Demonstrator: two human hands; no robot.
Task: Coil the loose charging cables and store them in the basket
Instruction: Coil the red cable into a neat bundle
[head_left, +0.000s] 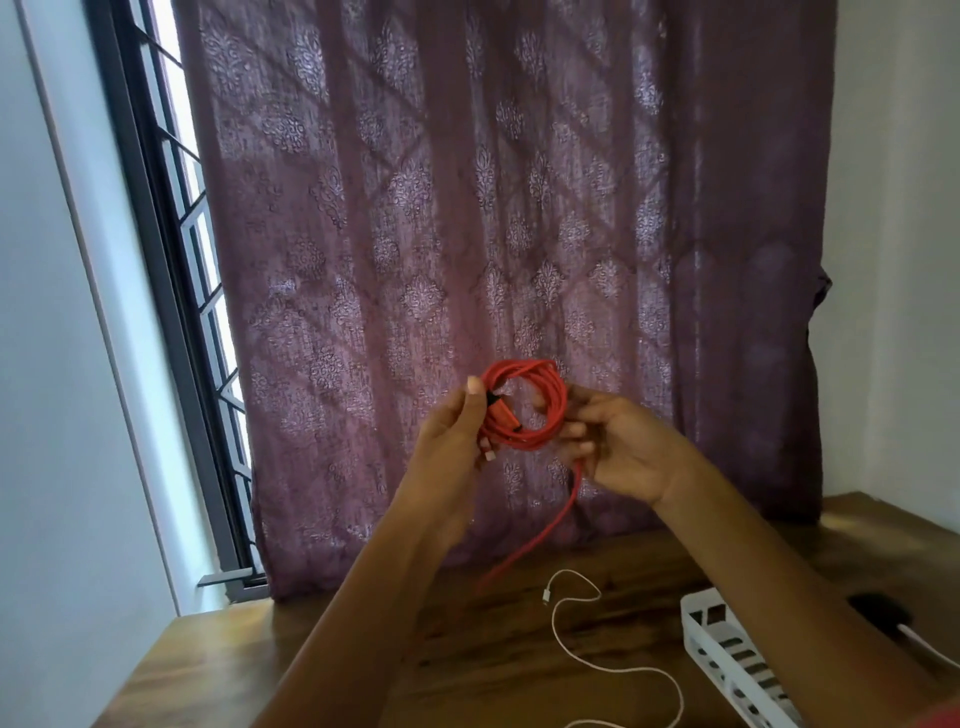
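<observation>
A mauve patterned fabric curtain (467, 208) is hanging across most of the view, with a dark metal window frame (166, 260) showing at its left edge and a pale painted wall (52, 364) standing beside that. Below, a brown wood-grain table (493, 660) is stretching across the bottom of the view. A white slatted plastic basket (696, 639) is sitting on the table's right side, partly hidden behind the person's right forearm.

Both hands are raised above the table, in front of the curtain, facing each other with a red braided charging cable (550, 410) between them. Most of this cable is wound into a round coil. The left hand (452, 441) is gripping the coil's left side, thumb pointing up. The right hand (628, 447) is curling its fingers round the coil's right side, and the cable's loose tail is dropping from under this hand down to the tabletop.

A thin white charging cable (561, 623) is lying uncoiled in loose curves on the table, just left of the basket. A small black object (878, 608) is sitting beyond the right forearm; what it is cannot be told.
</observation>
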